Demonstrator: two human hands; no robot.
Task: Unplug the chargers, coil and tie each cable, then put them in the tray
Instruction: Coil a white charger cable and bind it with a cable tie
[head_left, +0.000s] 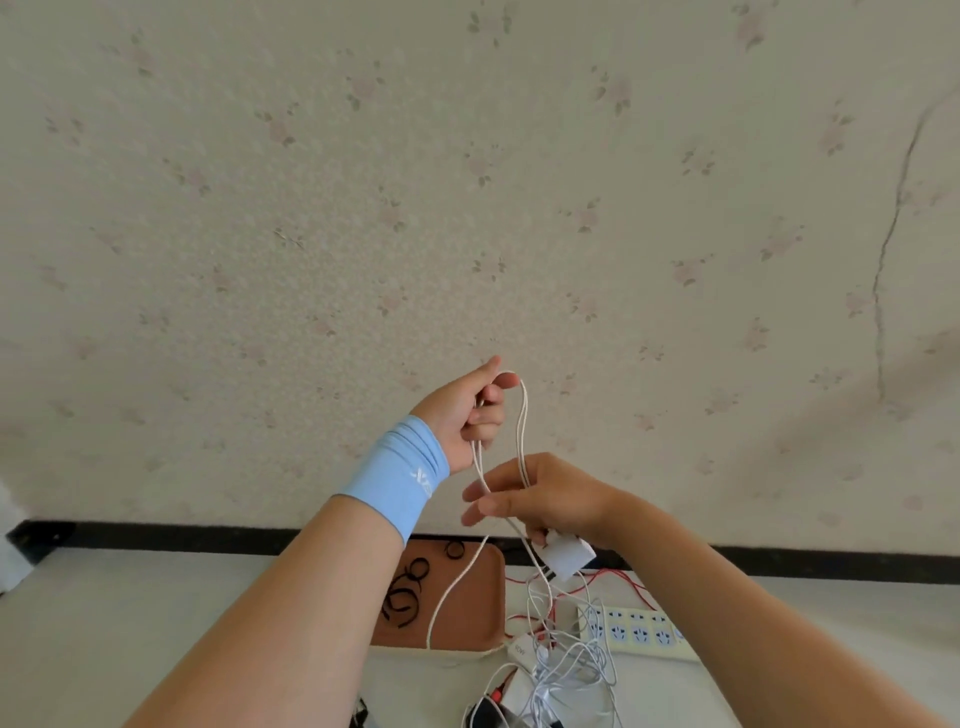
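The left hand pinches the cable loops; the right hand grips the charger. Best keep loops even, taut.

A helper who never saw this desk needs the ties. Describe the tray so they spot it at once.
On the white table below the flowered wall, look near the black band at its far edge. The tray lies there, left of the white power strip: the only brown thing, flat, with black ties on it.
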